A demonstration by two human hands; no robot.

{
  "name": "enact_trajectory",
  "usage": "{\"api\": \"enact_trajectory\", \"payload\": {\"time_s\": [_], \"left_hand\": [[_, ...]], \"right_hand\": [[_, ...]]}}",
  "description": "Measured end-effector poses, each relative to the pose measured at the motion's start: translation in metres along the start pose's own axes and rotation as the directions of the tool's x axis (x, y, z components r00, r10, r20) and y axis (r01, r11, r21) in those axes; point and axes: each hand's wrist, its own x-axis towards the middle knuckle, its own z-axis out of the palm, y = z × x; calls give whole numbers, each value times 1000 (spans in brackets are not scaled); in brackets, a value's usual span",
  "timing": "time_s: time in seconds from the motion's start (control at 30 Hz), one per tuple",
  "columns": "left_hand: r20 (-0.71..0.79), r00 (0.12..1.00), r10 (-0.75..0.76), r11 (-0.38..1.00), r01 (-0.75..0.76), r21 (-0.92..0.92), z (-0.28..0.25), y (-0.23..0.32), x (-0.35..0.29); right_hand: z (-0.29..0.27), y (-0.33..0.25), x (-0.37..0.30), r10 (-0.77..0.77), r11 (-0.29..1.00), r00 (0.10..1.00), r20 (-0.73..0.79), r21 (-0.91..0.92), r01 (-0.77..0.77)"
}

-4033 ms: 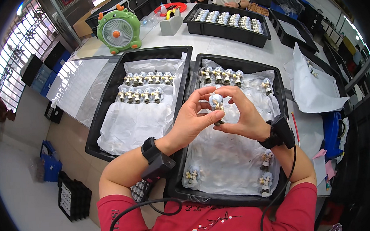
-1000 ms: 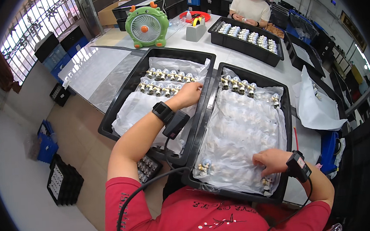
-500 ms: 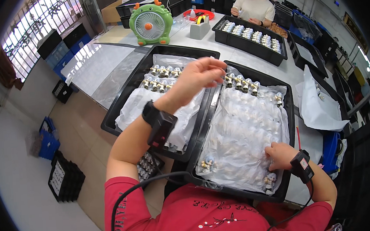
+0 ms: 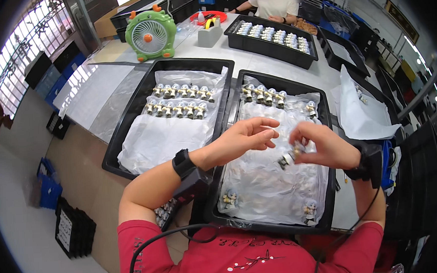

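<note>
My right hand (image 4: 326, 145) pinches a small figurine (image 4: 287, 159) with a white and dark body, held tilted above the right black tray (image 4: 334, 114). Close beside it, my left hand (image 4: 246, 141) hovers with fingers apart and nothing visible in them. White tissue lines the right tray. At its far left is a short row of upright figurines (image 4: 264, 95), with one more figurine (image 4: 311, 110) at the far right. Single light-haired figurines lie in the near left corner (image 4: 230, 198) and near right corner (image 4: 309, 211).
The left black tray (image 4: 110, 152) holds two rows of figurines (image 4: 182, 92) on tissue. Behind stand a green fan (image 4: 148, 36), a tape dispenser (image 4: 210, 35) and another filled tray (image 4: 272, 50). A person (image 4: 273, 5) sits across the table. A tissue-covered tray (image 4: 364, 110) lies at right.
My right hand has risen from the tray's near right and now holds a figurine. My left hand has come down and nearer, toward the right hand. The view has shifted.
</note>
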Motion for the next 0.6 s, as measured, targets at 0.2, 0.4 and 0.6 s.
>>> {"api": "enact_trajectory", "payload": {"time_s": [0.2, 0.4, 0.6], "left_hand": [[106, 994, 27, 992, -14, -123, 2, 5, 5], [-216, 969, 121, 983, -148, -112, -3, -4, 9], [-261, 954, 147, 989, -147, 20, -5, -15, 12]], "right_hand": [[14, 15, 31, -60, 978, 968, -244, 181, 106], [50, 31, 48, -55, 900, 890, -452, 364, 241], [66, 35, 58, -98, 965, 866, -491, 166, 203]]}}
